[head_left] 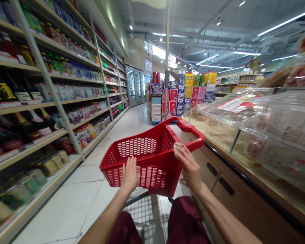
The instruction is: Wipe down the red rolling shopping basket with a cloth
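A red plastic shopping cart [142, 157] with honeycomb holes in its sides stands right in front of me, its handle [194, 132] toward the right. My left hand [130, 173] lies with fingers stretched out against the upper edge of the cart's near side. Near the handle end, my right hand [189, 166] grips a crumpled pale cloth [178, 148] and presses it to the cart's rim. Part of the cloth is hidden under the fingers. The basket's inside shows only in part.
Shelves [81, 98] of bottles and cans run along the left. On the right stands a wooden counter [218, 179] with clear plastic covers [234, 105]. Stacked drink cartons [170, 101] and a pole [167, 61] are ahead, with glass-door fridges [136, 84] farther back.
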The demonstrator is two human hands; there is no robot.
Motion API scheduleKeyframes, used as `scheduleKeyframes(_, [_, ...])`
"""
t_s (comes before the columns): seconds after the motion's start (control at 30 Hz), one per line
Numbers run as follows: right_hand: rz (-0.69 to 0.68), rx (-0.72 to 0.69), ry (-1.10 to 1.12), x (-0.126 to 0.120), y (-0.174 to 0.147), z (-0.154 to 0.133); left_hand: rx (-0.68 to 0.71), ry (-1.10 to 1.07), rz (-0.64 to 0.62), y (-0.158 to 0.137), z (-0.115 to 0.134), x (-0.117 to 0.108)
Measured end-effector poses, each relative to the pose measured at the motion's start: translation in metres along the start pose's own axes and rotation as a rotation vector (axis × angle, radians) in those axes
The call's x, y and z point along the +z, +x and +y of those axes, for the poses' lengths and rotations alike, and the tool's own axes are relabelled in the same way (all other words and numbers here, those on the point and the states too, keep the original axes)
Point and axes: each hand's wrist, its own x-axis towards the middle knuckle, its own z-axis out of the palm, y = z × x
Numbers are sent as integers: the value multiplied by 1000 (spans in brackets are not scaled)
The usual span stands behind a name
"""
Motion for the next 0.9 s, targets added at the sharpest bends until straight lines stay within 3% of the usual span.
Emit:
scheduleKeyframes(0.07, [-20, -32, -8, 10, 8, 1, 18, 1, -7, -5, -7, 0])
scheduleKeyframes(0.2, [-261, -105, -27, 30, -39, -3, 75, -5, -47, -9, -14, -7])
scheduleKeyframes(0.27, [-317, -121, -11, 32, -53, -9, 54, 14, -65, -9, -17, -11])
scheduleKeyframes(0.47, [-128, -78, 40, 34, -10, -21, -17, 69, -41, -16, -25, -12])
scheduleKeyframes(0.63, [-312, -177, 3, 61, -53, -23, 39, 67, -72, -20, -34, -15])
scheduleKeyframes(0.7, [-326, -204, 11, 67, -61, -32, 15, 80, -73, -21, -41, -17])
scheduleKeyframes(0.9, [-226, -166, 132, 82, -7, -56, -105, 88, -46, -26, -53, -16])
